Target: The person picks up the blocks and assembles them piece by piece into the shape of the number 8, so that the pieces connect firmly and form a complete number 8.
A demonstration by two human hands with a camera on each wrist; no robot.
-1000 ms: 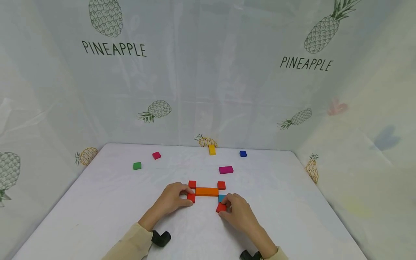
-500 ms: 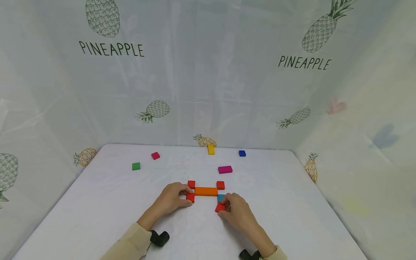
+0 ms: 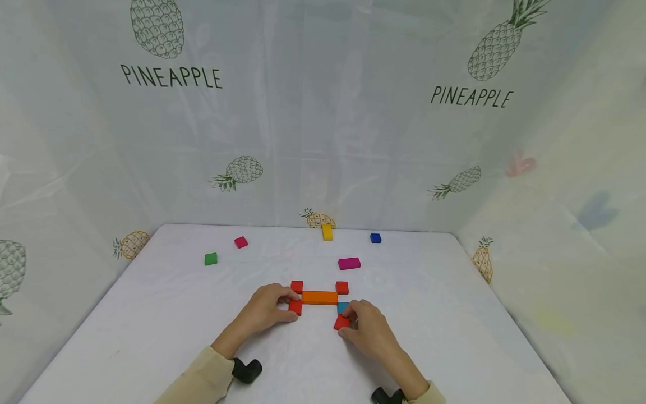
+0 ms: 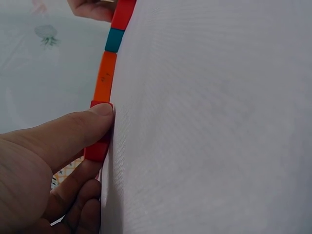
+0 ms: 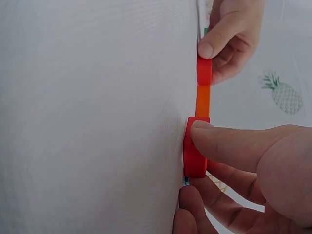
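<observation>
My left hand (image 3: 271, 306) pinches a red block (image 3: 295, 307) at the near left end of a long orange block (image 3: 320, 298). Thumb and fingers of my right hand (image 3: 370, 330) grip another red block (image 3: 341, 322), which sits slightly turned at the near side of a teal block (image 3: 342, 307). That teal block adjoins the right end of the orange one, its right part covered by my fingers. Two more red blocks stand at the far corners, one on the left (image 3: 296, 287) and one on the right (image 3: 342, 288). In the left wrist view my thumb presses the red block's near face.
Behind the group lies a magenta block (image 3: 349, 264). Farther back on the white table (image 3: 429, 314) are a green block (image 3: 211, 258), a pinkish-red block (image 3: 241, 242), a yellow block (image 3: 327, 232) and a blue block (image 3: 375, 238). A pineapple-print curtain (image 3: 323, 123) hangs behind.
The head view has shifted slightly, so everything appears a little farther left. Both hands keep their hold, and the blocks stay where they were.
</observation>
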